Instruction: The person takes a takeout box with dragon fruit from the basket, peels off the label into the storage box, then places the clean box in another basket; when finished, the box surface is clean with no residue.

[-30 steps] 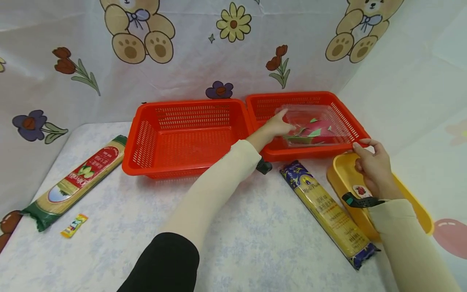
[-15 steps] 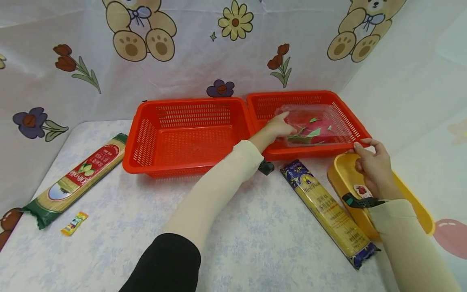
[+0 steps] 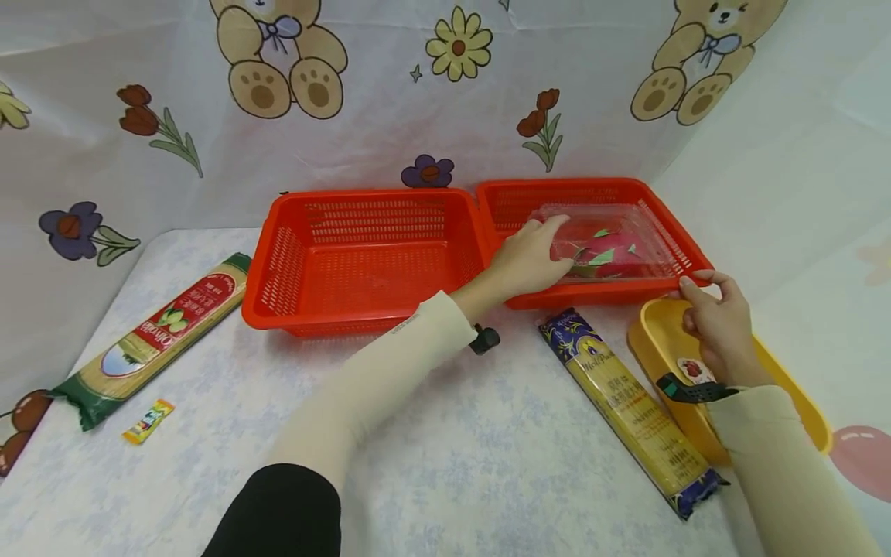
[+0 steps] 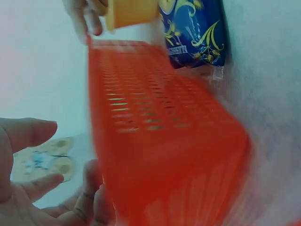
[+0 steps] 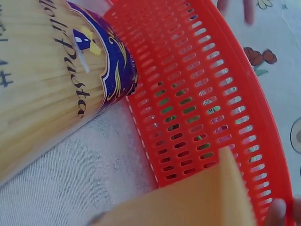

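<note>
My right hand (image 3: 720, 329) pinches the front right corner of the right red basket (image 3: 557, 294) between thumb and fingers. In the right wrist view its fingertips (image 5: 277, 214) show at the basket's rim. My left hand (image 3: 532, 259) is over the left part of this basket, next to a clear plastic container (image 3: 654, 232) inside it. A pink and green dragon fruit (image 3: 612, 251) shows through the container. In the left wrist view the left hand (image 4: 19, 202) has its thumb spread from loosely bent fingers, with nothing between them.
Left of it stands another red basket (image 3: 376, 278), with nothing in it. A blue and yellow pasta pack (image 3: 629, 410) and a yellow bin (image 3: 661, 340) lie in front at right. At left lie a green-ended spaghetti pack (image 3: 156, 333) and a small yellow packet (image 3: 148, 422).
My left hand has drawn back slightly to the left from the clear container, and its forearm has swung left. The right hand keeps its hold on the basket's corner.
</note>
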{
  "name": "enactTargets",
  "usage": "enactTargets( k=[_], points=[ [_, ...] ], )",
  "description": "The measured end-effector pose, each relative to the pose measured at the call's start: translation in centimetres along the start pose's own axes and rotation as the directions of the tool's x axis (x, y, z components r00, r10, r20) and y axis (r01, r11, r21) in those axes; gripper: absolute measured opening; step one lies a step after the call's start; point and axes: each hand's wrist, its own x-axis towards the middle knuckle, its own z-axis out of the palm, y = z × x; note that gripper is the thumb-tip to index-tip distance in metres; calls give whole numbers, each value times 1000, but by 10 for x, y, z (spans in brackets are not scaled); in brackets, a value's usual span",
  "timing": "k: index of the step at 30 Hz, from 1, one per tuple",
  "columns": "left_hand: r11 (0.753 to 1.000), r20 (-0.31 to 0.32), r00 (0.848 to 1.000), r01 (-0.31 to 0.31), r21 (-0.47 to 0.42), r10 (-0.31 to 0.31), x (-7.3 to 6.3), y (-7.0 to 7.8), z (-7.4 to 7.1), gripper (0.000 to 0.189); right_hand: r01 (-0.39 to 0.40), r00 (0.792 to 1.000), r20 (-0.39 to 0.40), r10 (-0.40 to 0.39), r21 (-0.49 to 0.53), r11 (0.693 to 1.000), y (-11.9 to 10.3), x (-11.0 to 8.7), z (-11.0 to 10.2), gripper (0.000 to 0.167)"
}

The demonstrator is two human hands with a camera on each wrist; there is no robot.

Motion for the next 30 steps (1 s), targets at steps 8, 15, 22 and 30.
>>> enactTargets(
  k=[8, 15, 22, 30],
  points=[
    [978, -66, 977, -198, 62, 202, -79, -26, -42, 62, 27, 998, -42, -51, -441, 897, -13, -10, -19, 41],
    [945, -214, 930, -255, 203, 297, -149, -79, -68, 57, 161, 984, -21, -177, -328, 931, -32, -45, 0, 41],
    [885, -259, 904, -214, 414, 340, -215, -106, -79, 66, 472, 855, 76, -512, -524, 709, -45, -99, 58, 31],
    [868, -310, 901, -128, 480, 304, -272, -117, -70, 69, 732, 601, 281, -748, -570, 374, -21, -154, 122, 31]
  ],
)
